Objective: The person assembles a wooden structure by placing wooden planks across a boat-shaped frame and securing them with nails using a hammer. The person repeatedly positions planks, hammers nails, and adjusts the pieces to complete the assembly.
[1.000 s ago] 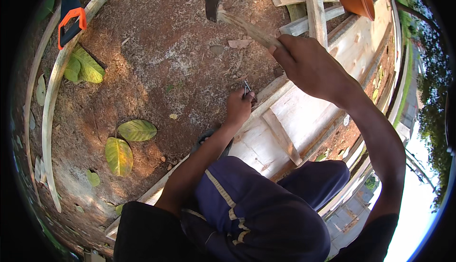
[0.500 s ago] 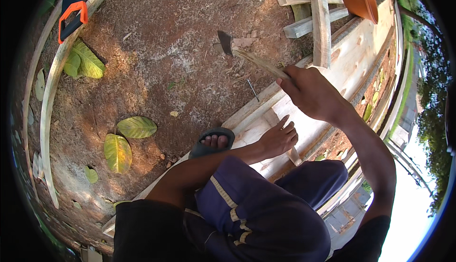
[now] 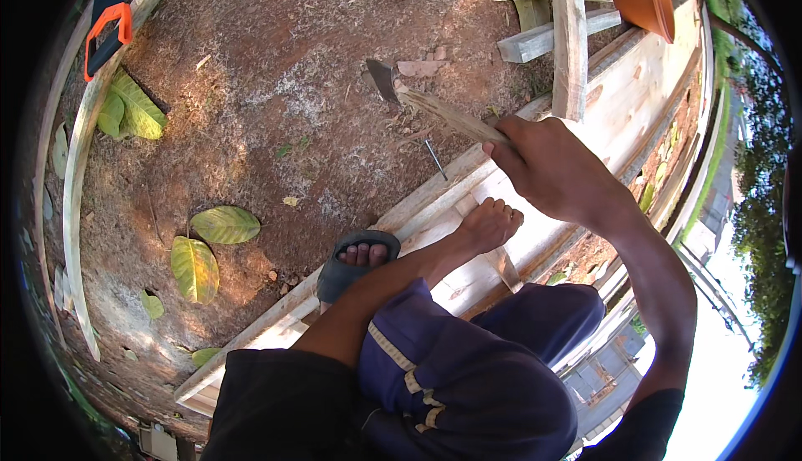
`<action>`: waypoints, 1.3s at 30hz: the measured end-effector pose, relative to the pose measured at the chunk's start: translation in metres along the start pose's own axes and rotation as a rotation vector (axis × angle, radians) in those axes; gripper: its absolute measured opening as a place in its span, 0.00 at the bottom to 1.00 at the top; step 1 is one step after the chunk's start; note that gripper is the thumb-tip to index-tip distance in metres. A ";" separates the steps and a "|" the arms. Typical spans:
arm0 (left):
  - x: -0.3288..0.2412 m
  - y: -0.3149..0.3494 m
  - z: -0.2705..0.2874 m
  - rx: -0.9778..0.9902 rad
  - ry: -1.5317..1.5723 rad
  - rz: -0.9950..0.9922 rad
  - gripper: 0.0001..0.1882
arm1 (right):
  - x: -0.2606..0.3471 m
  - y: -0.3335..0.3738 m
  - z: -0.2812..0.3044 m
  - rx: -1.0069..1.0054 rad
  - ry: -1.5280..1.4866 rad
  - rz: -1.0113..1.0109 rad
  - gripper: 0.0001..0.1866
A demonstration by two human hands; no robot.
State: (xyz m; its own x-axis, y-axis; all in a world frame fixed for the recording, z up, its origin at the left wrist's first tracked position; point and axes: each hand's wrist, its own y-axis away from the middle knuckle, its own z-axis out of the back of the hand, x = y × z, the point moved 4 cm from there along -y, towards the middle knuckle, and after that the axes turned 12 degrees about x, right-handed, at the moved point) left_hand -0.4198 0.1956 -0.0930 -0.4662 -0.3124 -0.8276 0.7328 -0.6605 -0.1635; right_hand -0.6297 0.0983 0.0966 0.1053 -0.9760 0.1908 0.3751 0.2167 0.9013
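Observation:
My right hand (image 3: pixel 555 164) is wrapped round the wooden handle of a hatchet (image 3: pixel 447 114), whose dark metal head points away to the left above the ground. A nail (image 3: pixel 435 160) stands tilted at the edge of a long wooden plank frame (image 3: pixel 418 208), below the handle and apart from the hatchet. My left hand (image 3: pixel 493 225) is closed, its fingers curled, over a wooden crosspiece (image 3: pixel 504 269) on the frame. Whatever those fingers may hold is hidden.
An orange pot (image 3: pixel 643 3) lies tipped beside stacked wooden bars (image 3: pixel 570 43) at the far right. A handsaw (image 3: pixel 107 30) rests by a curved-looking timber (image 3: pixel 77 177) on the left. Large leaves (image 3: pixel 195 269) lie on the soil; my sandalled foot (image 3: pixel 359 259) is by the frame.
My left hand's fingers have curled in from a spread pose, and the hand has shifted slightly. The right hand still grips the hatchet, its head a little further left in view.

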 end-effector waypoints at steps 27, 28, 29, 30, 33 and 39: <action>-0.008 0.001 0.037 0.174 -0.149 -0.011 0.06 | -0.015 0.007 -0.015 0.154 0.187 -0.146 0.17; -0.008 0.001 0.038 0.172 -0.150 -0.018 0.06 | -0.025 0.013 -0.026 0.156 0.205 -0.071 0.18; -0.008 0.001 0.039 0.170 -0.149 -0.027 0.06 | -0.032 0.020 -0.029 0.108 0.133 -0.041 0.17; -0.007 0.001 0.037 0.234 -0.143 0.003 0.06 | -0.035 0.024 -0.030 0.066 0.063 -0.003 0.16; -0.005 -0.001 0.028 0.371 -0.106 0.068 0.10 | -0.048 0.038 -0.035 -0.014 -0.204 -0.124 0.14; -0.007 -0.004 0.029 0.421 -0.100 0.075 0.10 | -0.057 0.037 -0.034 -0.008 -0.192 -0.035 0.15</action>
State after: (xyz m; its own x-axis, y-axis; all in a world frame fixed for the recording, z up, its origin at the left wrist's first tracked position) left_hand -0.4338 0.1806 -0.0710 -0.4801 -0.4208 -0.7697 0.5105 -0.8476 0.1450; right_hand -0.5908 0.1624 0.1060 -0.0850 -0.9694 0.2304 0.3824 0.1817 0.9059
